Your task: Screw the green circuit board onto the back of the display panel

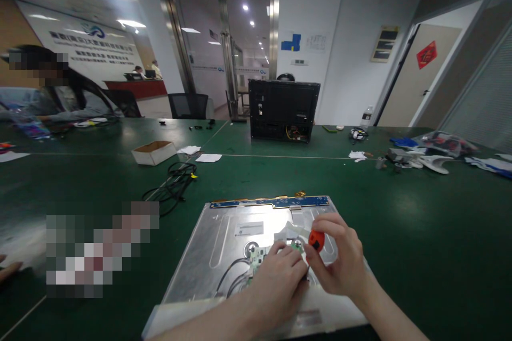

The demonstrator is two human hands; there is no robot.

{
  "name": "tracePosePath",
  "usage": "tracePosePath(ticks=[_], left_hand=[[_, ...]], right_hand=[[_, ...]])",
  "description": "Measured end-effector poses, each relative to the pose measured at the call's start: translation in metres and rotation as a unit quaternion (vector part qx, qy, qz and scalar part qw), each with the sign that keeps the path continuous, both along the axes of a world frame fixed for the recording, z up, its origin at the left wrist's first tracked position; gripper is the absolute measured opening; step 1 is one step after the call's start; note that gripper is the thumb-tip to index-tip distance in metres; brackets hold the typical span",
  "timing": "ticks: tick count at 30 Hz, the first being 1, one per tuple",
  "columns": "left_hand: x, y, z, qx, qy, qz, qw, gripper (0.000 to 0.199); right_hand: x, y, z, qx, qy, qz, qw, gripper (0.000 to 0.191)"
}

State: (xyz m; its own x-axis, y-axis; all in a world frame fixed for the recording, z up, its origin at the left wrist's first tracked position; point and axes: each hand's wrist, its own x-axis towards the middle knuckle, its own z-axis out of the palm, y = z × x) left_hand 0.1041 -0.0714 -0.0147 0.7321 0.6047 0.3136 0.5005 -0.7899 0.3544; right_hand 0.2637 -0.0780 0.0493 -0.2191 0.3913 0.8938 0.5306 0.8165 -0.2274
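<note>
A flat silver display panel (224, 229) lies in front of me, with a blue circuit strip (264, 202) along its far edge. On the panel sits a green circuit board (258, 256), joined by black cables (230, 272). My left hand (280, 269) is over the board, its fingers curled onto it and the fingertips partly hidden. Just right of it, my right hand (342, 256) pinches the red-and-black handle of a screwdriver (316, 241) between thumb and fingers. The screwdriver's tip is hidden behind my left hand.
A black monitor casing (284, 109) stands at the far side of the green table (420, 213). Left of the panel are coiled black cables (174, 184) and a small open box (154, 153). Assorted parts and bags (440, 144) lie far right. A person sits far left.
</note>
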Motion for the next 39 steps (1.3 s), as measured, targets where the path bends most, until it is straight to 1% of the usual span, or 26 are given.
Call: tracePosePath(ticks=[4, 11, 15, 19, 23, 26, 30, 34, 39], left_hand=[[0.0008, 0.0013, -0.0023, 0.01, 0.013, 0.004, 1.0, 0.013], [0.0017, 0.0022, -0.0047, 0.013, 0.003, 0.011, 1.0, 0.015], [0.0008, 0.0023, -0.0029, 0.026, 0.017, 0.007, 1.0, 0.012], [-0.0009, 0.0016, 0.0008, 0.009, 0.02, 0.001, 1.0, 0.012], [-0.0014, -0.0001, 0.0045, 0.004, 0.023, -0.002, 1.0, 0.012], [-0.0004, -0.0006, 0.0045, 0.005, 0.022, 0.002, 1.0, 0.012], [0.0007, -0.0001, 0.0022, 0.016, 0.015, -0.001, 1.0, 0.015], [0.0008, 0.0008, -0.0005, 0.014, 0.015, 0.0, 1.0, 0.017], [0.0006, 0.0009, -0.0012, 0.006, 0.015, 0.003, 1.0, 0.014]], right_hand=[[-0.0001, -0.0007, -0.0001, 0.008, -0.011, -0.022, 1.0, 0.03], [-0.0007, 0.0017, 0.0001, -0.003, -0.003, 0.013, 1.0, 0.035], [-0.0015, 0.0021, -0.0001, -0.02, -0.002, 0.015, 1.0, 0.037], [-0.0003, 0.0005, 0.0007, -0.03, 0.002, 0.006, 1.0, 0.038], [0.0017, -0.0005, 0.0012, -0.039, 0.001, 0.029, 0.999, 0.039], [0.0014, -0.0001, 0.0011, -0.046, -0.008, 0.039, 0.998, 0.038], [-0.0008, 0.0023, -0.0004, -0.039, -0.01, 0.02, 0.999, 0.033], [-0.002, 0.0037, -0.0012, -0.019, -0.014, 0.014, 1.0, 0.033], [-0.0021, 0.0024, 0.0001, -0.008, -0.016, 0.011, 1.0, 0.033]])
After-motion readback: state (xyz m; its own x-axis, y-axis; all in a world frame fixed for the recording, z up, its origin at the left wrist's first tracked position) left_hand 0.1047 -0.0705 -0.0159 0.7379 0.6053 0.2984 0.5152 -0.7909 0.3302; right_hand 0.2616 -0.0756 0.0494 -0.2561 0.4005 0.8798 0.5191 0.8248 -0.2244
